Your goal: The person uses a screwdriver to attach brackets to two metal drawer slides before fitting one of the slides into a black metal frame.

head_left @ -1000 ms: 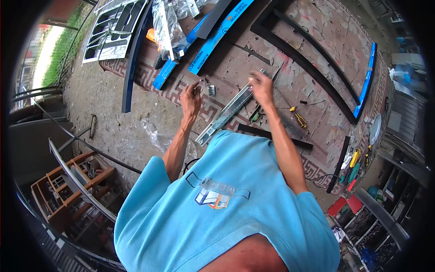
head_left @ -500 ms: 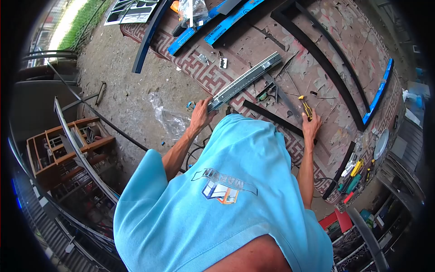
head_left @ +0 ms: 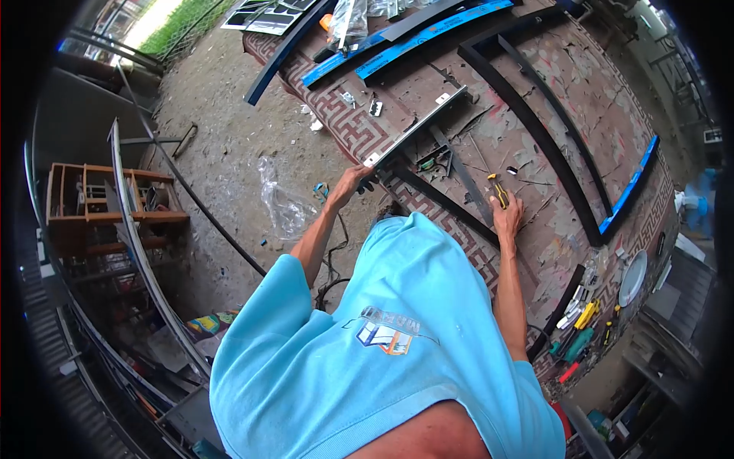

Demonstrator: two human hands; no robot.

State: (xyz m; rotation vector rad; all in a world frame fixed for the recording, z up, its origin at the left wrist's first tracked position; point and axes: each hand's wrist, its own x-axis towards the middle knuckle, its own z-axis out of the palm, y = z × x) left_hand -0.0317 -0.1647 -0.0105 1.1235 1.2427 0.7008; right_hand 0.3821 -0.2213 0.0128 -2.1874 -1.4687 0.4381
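My left hand (head_left: 349, 186) is closed round the near end of a long metal rail (head_left: 417, 128), which slants away over the patterned table cover and now shows a narrow side. In my right hand (head_left: 508, 219) is a yellow and black tool (head_left: 498, 191), its head pointing away from me. Between the two hands lie a grey flat bar (head_left: 468, 177) and a black bar (head_left: 443, 203). A small green object (head_left: 430, 164) rests beside the grey bar, close to the rail.
A black frame (head_left: 535, 130) lies on the right of the table cover (head_left: 566, 76). Blue-wrapped bars (head_left: 428, 38) are at the far side. Hand tools (head_left: 577, 344) and a white plate (head_left: 633, 279) sit at the near right. A wooden rack (head_left: 115, 218) stands left.
The rail has turned on its long axis, from its broad channelled face to a narrower side. My right hand and the yellow tool have shifted slightly left. The whole view has also shifted.
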